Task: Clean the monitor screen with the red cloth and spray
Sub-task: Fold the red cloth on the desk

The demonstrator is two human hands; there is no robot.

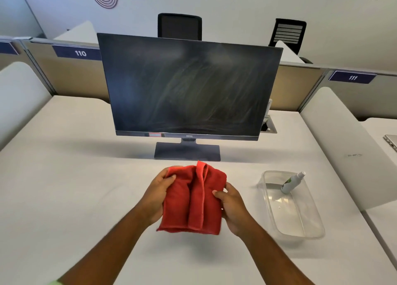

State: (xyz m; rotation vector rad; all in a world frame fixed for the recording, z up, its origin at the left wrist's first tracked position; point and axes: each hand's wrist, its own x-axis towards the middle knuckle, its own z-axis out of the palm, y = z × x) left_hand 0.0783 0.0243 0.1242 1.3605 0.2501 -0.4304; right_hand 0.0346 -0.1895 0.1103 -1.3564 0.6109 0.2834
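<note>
A black monitor (189, 87) stands on the white desk, its dark screen marked with faint streaks. In front of its base I hold a folded red cloth (193, 201) above the desk. My left hand (156, 194) grips the cloth's left edge, thumb on top. My right hand (231, 205) grips its right edge, thumb on the front. A small white and green spray bottle (292, 182) leans inside a clear plastic tub (300, 226) to the right of my hands.
The white desk (64, 188) has padded dividers at both sides and a beige partition labelled 110 and 111 behind. Two black chairs stand beyond the partition. A laptop corner (391, 141) shows at the far right. A cable hatch (268, 126) lies behind the monitor's right edge.
</note>
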